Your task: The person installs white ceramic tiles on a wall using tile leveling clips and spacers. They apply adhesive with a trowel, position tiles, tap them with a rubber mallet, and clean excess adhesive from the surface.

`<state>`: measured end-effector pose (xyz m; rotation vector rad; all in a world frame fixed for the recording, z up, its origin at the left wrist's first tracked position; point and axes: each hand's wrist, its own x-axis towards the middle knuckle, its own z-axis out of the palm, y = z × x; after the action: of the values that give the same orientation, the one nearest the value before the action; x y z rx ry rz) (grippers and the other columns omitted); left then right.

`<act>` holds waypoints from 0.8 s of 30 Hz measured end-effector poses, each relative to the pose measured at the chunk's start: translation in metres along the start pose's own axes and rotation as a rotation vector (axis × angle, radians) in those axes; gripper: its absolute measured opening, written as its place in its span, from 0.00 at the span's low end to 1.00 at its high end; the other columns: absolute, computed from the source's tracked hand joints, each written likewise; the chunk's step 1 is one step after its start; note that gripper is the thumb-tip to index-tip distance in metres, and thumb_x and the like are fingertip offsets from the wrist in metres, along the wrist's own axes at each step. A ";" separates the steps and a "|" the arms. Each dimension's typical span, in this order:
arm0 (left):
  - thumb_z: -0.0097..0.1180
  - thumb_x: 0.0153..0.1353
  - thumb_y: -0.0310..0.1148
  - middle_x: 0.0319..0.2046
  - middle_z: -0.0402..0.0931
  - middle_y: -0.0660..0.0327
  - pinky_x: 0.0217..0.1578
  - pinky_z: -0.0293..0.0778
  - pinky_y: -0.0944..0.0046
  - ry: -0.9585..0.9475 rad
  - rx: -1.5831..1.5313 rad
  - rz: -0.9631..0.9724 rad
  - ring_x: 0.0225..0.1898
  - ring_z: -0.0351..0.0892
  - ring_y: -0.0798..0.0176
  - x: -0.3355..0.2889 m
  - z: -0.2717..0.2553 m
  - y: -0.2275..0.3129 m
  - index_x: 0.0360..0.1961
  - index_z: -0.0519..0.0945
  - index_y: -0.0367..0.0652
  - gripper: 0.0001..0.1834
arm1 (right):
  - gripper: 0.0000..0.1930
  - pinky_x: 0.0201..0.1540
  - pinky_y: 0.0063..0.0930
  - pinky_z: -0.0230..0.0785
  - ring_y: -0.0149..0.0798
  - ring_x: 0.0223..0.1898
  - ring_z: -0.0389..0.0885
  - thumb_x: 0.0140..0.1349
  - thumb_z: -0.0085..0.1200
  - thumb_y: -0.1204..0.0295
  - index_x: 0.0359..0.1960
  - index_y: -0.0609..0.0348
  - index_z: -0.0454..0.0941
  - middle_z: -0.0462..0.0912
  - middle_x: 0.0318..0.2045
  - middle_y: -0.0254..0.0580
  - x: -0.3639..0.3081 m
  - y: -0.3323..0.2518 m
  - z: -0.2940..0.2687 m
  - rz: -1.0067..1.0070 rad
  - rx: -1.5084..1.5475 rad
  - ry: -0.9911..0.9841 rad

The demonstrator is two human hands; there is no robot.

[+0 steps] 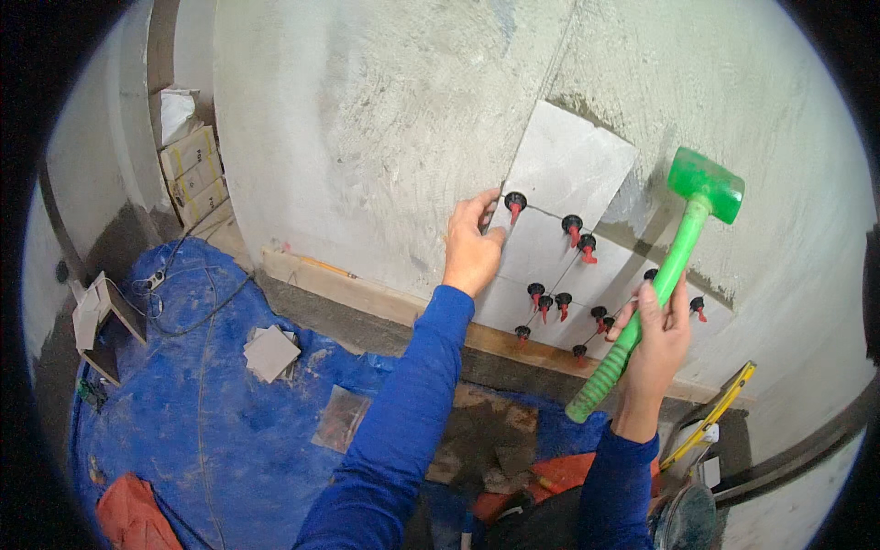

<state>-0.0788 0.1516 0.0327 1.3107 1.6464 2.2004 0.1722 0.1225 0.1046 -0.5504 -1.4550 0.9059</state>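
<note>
My right hand (657, 344) is wrapped round the handle of a green rubber mallet (706, 186), its head raised in front of the wall at the right. At the left edge of the set tiles, my left hand (474, 243) touches the side of a tile next to a red and black tile leveling clip (515, 203). Its fingers are partly bent, with part of them hidden behind the thumb side. Grey square wall tiles (570, 156) form stepped rows on the wall. Several more red and black clips sit in their joints. The mallet and right hand cover part of the lower rows.
Under the tiles runs a wooden batten (394, 305) with a pencil-like orange stick (326, 267) on it. A yellow spirit level (710, 417) leans at the right. Loose tiles (271, 354) lie on the blue floor sheet (211, 403). Boxes (194, 174) stand at the far left; a bucket (686, 518) is near me.
</note>
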 end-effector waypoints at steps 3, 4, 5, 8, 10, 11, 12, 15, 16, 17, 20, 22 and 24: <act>0.59 0.55 0.20 0.49 0.77 0.52 0.58 0.73 0.56 0.036 -0.032 0.054 0.52 0.77 0.51 0.001 0.001 -0.002 0.61 0.81 0.42 0.29 | 0.36 0.23 0.22 0.74 0.27 0.25 0.77 0.72 0.57 0.78 0.78 0.69 0.54 0.78 0.38 0.38 -0.011 -0.010 0.005 -0.015 -0.016 -0.053; 0.60 0.54 0.20 0.48 0.77 0.51 0.57 0.73 0.54 0.033 -0.046 0.046 0.50 0.77 0.50 0.001 0.002 -0.003 0.60 0.81 0.43 0.28 | 0.36 0.23 0.22 0.74 0.27 0.25 0.77 0.72 0.58 0.78 0.78 0.69 0.55 0.78 0.38 0.38 -0.014 -0.014 0.007 -0.029 -0.016 -0.084; 0.59 0.55 0.20 0.49 0.77 0.51 0.58 0.73 0.53 0.032 -0.024 0.064 0.52 0.76 0.48 0.002 0.002 -0.004 0.60 0.82 0.44 0.28 | 0.36 0.23 0.22 0.74 0.26 0.24 0.76 0.72 0.58 0.78 0.78 0.68 0.56 0.78 0.38 0.37 -0.013 -0.018 0.010 -0.033 -0.042 -0.106; 0.59 0.56 0.21 0.50 0.77 0.51 0.58 0.72 0.53 0.050 -0.029 0.074 0.54 0.75 0.47 0.002 0.003 -0.006 0.60 0.82 0.45 0.27 | 0.35 0.23 0.20 0.72 0.26 0.24 0.76 0.72 0.59 0.76 0.77 0.66 0.59 0.79 0.38 0.36 -0.014 -0.033 0.020 -0.022 -0.201 -0.149; 0.59 0.57 0.23 0.51 0.77 0.51 0.59 0.70 0.51 0.043 -0.051 0.073 0.55 0.73 0.46 0.001 0.004 -0.008 0.59 0.82 0.46 0.26 | 0.35 0.27 0.22 0.73 0.25 0.26 0.77 0.71 0.61 0.74 0.77 0.66 0.60 0.81 0.40 0.38 -0.006 -0.049 0.026 -0.101 -0.328 -0.275; 0.59 0.57 0.24 0.51 0.77 0.51 0.59 0.70 0.51 0.052 -0.058 0.074 0.55 0.73 0.45 0.000 0.004 -0.008 0.59 0.82 0.46 0.25 | 0.35 0.31 0.25 0.75 0.28 0.28 0.79 0.71 0.61 0.74 0.77 0.66 0.61 0.82 0.42 0.40 0.000 -0.062 0.025 -0.105 -0.439 -0.339; 0.59 0.58 0.24 0.51 0.77 0.51 0.59 0.70 0.50 0.049 -0.070 0.055 0.55 0.73 0.45 -0.001 0.004 -0.009 0.59 0.82 0.46 0.25 | 0.35 0.34 0.27 0.78 0.30 0.31 0.82 0.71 0.61 0.74 0.77 0.65 0.61 0.84 0.43 0.41 0.007 -0.072 0.028 -0.105 -0.520 -0.424; 0.60 0.58 0.25 0.50 0.78 0.51 0.60 0.69 0.49 0.115 -0.010 0.111 0.55 0.73 0.44 -0.004 0.006 -0.010 0.57 0.83 0.47 0.23 | 0.33 0.58 0.40 0.74 0.46 0.54 0.85 0.71 0.61 0.71 0.75 0.65 0.65 0.86 0.53 0.57 0.033 -0.095 0.046 -0.503 -0.863 -0.632; 0.61 0.58 0.26 0.50 0.78 0.51 0.59 0.69 0.48 0.131 -0.009 0.099 0.55 0.73 0.43 -0.004 0.006 -0.010 0.56 0.84 0.47 0.23 | 0.32 0.62 0.41 0.72 0.49 0.59 0.84 0.71 0.61 0.71 0.75 0.64 0.65 0.85 0.55 0.60 0.037 -0.103 0.050 -0.588 -0.904 -0.710; 0.61 0.58 0.26 0.50 0.79 0.51 0.59 0.69 0.48 0.149 -0.009 0.088 0.55 0.73 0.43 -0.003 0.007 -0.010 0.56 0.84 0.46 0.22 | 0.32 0.60 0.39 0.73 0.49 0.56 0.85 0.71 0.61 0.70 0.74 0.66 0.66 0.84 0.54 0.62 0.037 -0.108 0.055 -0.561 -0.932 -0.688; 0.62 0.58 0.27 0.49 0.79 0.50 0.59 0.69 0.47 0.202 -0.031 0.053 0.55 0.74 0.42 -0.004 0.010 -0.009 0.54 0.85 0.46 0.20 | 0.30 0.57 0.37 0.74 0.45 0.52 0.85 0.72 0.60 0.69 0.73 0.67 0.67 0.84 0.52 0.58 0.038 -0.109 0.084 -0.576 -0.750 -0.590; 0.62 0.59 0.27 0.50 0.79 0.50 0.59 0.69 0.47 0.216 -0.035 0.020 0.56 0.74 0.42 -0.006 0.012 -0.009 0.53 0.86 0.46 0.19 | 0.28 0.52 0.34 0.75 0.40 0.47 0.83 0.73 0.59 0.69 0.71 0.67 0.69 0.83 0.47 0.51 0.041 -0.109 0.105 -0.585 -0.623 -0.539; 0.62 0.59 0.27 0.50 0.79 0.52 0.59 0.69 0.47 0.198 -0.017 -0.036 0.56 0.74 0.43 -0.010 0.014 -0.008 0.53 0.86 0.46 0.19 | 0.26 0.50 0.31 0.74 0.37 0.43 0.81 0.74 0.57 0.69 0.69 0.68 0.70 0.82 0.43 0.47 0.055 -0.111 0.129 -0.557 -0.475 -0.567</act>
<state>-0.0666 0.1596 0.0207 1.0811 1.6955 2.3840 0.0609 0.0763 0.2372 -0.1957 -2.2197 0.2641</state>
